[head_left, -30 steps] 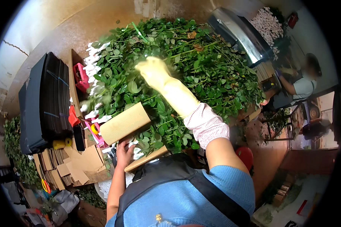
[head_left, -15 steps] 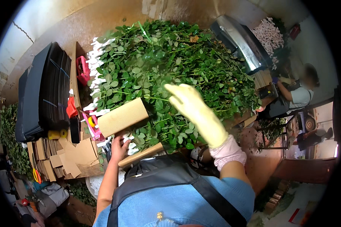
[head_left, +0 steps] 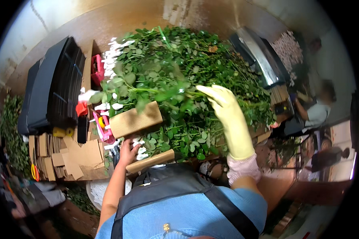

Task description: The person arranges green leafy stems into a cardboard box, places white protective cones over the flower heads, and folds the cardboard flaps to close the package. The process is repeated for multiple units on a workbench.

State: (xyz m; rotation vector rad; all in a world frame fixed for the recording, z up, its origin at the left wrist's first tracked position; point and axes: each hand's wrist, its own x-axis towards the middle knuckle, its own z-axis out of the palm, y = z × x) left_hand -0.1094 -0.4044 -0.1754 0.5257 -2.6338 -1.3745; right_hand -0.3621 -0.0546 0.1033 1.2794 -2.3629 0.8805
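My right hand point(head_left: 217, 99), in a long pale-yellow rubber glove, pinches a leafy stem point(head_left: 143, 89), which lies blurred across the bed of green stems point(head_left: 209, 63) with a white-wrapped head point(head_left: 87, 95) at its left end. My bare left hand point(head_left: 129, 149) is curled just below a ribbed cardboard piece point(head_left: 135, 118), among small white-wrapped heads point(head_left: 141, 154); what its fingers hold is unclear. More white-wrapped heads point(head_left: 113, 51) line the stems' left ends. A second cardboard strip point(head_left: 149, 160) lies along the near edge.
Stacked black sheets point(head_left: 48, 89), cut cardboard pieces point(head_left: 85, 153), orange-handled scissors point(head_left: 35, 172) and pink holders point(head_left: 97, 69) stand left. A silver-lined case point(head_left: 263, 59) is back right. A co-worker point(head_left: 315, 111) sits at the right, with another person point(head_left: 323, 159) beyond.
My right hand swept back toward me and rightward, then moved forward and right, now drawing a stem that shows blurred. My left hand has stayed below the cardboard piece.
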